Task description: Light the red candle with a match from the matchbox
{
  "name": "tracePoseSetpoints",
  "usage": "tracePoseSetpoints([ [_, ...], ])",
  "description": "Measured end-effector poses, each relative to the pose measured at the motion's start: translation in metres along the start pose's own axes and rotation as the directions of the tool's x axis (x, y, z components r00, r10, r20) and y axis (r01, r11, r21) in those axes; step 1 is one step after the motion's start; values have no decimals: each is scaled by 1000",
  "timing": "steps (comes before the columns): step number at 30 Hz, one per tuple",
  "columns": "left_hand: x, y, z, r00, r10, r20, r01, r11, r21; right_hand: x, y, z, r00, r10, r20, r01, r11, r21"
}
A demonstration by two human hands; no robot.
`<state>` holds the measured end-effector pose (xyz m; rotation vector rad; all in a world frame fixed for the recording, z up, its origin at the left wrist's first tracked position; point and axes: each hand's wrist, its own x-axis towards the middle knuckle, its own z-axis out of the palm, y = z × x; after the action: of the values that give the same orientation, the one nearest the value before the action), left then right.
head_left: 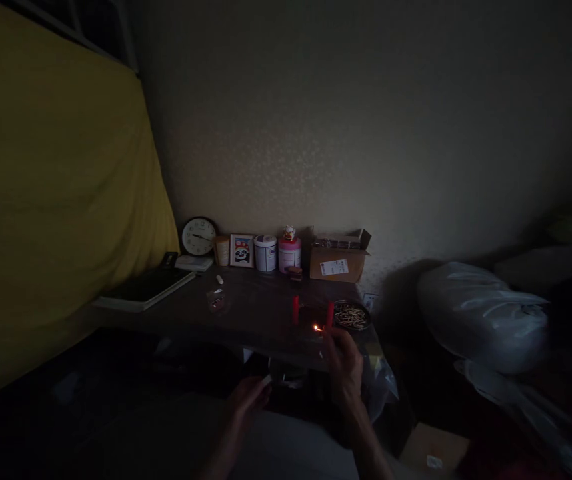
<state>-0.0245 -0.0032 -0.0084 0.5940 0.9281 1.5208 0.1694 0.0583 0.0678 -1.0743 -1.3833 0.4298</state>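
My right hand (345, 363) is closed in a pinch on a lit match (319, 329), whose small flame glows over the front of the dark table (256, 313). Just above those fingers stands a red candle (330, 312), and a second red candle (295, 310) is upright to its left. Neither candle shows a flame. Beside the nearer one lies a round dish (367, 319) full of short pale sticks. Lower and further left, my left hand (249, 395) is closed around a small pale-edged object (267, 380), mostly hidden and dim, in front of the table edge.
Along the wall stand a clock (199, 236), a cup (222, 251), a framed panda picture (242, 251), a white tin (266, 255), a pink tin (289, 257) and an open cardboard box (339, 262). A book (146, 290) lies left; a white bag (481, 313) bulges right.
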Motion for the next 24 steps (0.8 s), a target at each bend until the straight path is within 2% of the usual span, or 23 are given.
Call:
tracePoseSetpoints([
  [8,1,-1,1,1000,-5,-11,5,1000,16,11,-4,7,997,41,-58,-34,992,122],
  [14,-1,2,2,1000,-16,-15,17,999,27,22,-1,14,997,72,-16,-67,975,210],
  [24,6,-3,3,997,-57,-58,57,998,6,43,4,27,998,61,17,-64,978,199],
])
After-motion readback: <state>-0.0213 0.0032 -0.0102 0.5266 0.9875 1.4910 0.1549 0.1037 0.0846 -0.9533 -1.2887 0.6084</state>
